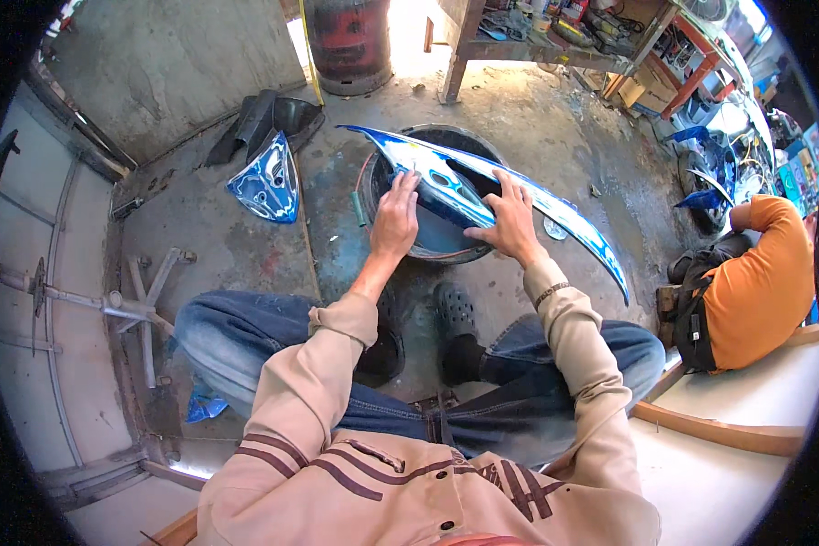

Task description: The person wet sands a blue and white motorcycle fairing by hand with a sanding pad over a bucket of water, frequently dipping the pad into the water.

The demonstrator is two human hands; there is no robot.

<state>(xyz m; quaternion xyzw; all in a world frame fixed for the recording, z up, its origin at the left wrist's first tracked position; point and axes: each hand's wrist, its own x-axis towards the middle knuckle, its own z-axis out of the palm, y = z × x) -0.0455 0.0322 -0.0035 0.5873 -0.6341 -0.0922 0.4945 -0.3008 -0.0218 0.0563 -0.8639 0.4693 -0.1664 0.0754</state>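
Observation:
A long curved blue-and-white plastic panel with a pointed tip lies slanted across a round black tub of dark water on the floor. My left hand grips the panel near its upper-left part, fingers over its painted face. My right hand grips it farther right, thumb and fingers around the dark opening and the lower edge. A smaller blue-and-white fairing piece lies left of the tub, beside black plastic parts. A hose with a teal piece is at the tub's left side.
A person in an orange top sits close at right, near a partly disassembled vehicle. A red-and-black drum and cluttered workbench stand behind. A metal stand and wall panels border the left.

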